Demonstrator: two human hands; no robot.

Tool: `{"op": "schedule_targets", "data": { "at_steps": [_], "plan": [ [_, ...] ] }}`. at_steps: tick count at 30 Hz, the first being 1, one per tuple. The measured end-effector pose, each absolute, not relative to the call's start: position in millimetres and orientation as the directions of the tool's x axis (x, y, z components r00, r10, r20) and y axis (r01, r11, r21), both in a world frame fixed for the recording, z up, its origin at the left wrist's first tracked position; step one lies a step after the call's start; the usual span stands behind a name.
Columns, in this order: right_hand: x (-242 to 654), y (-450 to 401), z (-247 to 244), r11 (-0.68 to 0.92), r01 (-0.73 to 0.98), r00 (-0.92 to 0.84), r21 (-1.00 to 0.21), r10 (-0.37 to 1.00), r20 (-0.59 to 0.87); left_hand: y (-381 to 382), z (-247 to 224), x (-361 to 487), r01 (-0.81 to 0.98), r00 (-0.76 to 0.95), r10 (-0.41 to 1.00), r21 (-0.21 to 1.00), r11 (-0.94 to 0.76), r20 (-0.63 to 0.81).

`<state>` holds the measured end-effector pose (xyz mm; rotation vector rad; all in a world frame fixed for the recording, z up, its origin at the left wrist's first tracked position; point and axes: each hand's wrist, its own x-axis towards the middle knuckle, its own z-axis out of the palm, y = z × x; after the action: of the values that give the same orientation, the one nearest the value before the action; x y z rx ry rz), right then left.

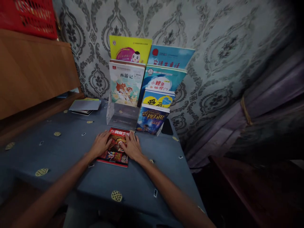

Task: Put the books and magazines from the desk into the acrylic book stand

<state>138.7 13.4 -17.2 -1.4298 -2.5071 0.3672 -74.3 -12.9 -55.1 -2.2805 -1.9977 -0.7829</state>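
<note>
A red book [117, 148] with a patterned cover and white title lettering lies flat on the blue tablecloth. My left hand [101, 145] rests along its left edge, thumb over the cover and fingers stretched forward. On the right side, my right hand [132, 146] lies palm down over the book's edge, its fingers spread and its thumb on the cover. Just beyond the book stands a clear book rack [122, 120]. Its left side holds a pale book [125, 84] and a yellow book [130, 47]; a dark blue book [152, 119] stands front right.
Behind the dark blue book rise a yellow-and-blue book [158, 98], a teal book [163, 79] and a blue book [169, 56]. A dark phone-like slab [167, 127] lies right of the rack. Books are stacked [85, 105] at left, near a wooden cabinet [35, 69] bearing a red basket [28, 19].
</note>
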Motion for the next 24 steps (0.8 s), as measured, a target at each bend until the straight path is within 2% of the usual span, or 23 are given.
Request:
{"op": "schedule_targets", "data": {
  "at_steps": [12, 15, 17, 19, 22, 24],
  "plan": [
    [160, -49, -18, 0.601, 0.71, -0.615, -0.366, 0.783, 0.093, -12, -54, -71, 0.926, 0.059, 0.918, 0.322, -0.197, 0.393],
    [161, -53, -14, 0.607, 0.699, -0.626, -0.377, 0.775, 0.087, -10, -54, -74, 0.9, 0.071, 0.911, 0.368, -0.235, 0.407],
    [161, -52, -11, 0.602, 0.699, -0.627, -0.385, 0.775, 0.075, -9, -53, -78, 0.858, 0.058, 0.915, 0.449, -0.25, 0.4],
    [161, -51, -10, 0.594, 0.702, -0.628, -0.393, 0.777, 0.054, -6, -51, -82, 0.773, 0.031, 0.928, 0.579, -0.259, 0.372],
    [161, -50, -10, 0.579, 0.704, -0.621, -0.412, 0.783, 0.038, -2, -49, -87, 0.52, -0.002, 0.946, 0.808, -0.277, 0.325],
    [162, -50, -11, 0.57, 0.698, -0.615, -0.434, 0.788, 0.045, -1, -51, -88, 0.336, -0.057, 0.959, 0.91, -0.242, 0.276]
  ]
}}
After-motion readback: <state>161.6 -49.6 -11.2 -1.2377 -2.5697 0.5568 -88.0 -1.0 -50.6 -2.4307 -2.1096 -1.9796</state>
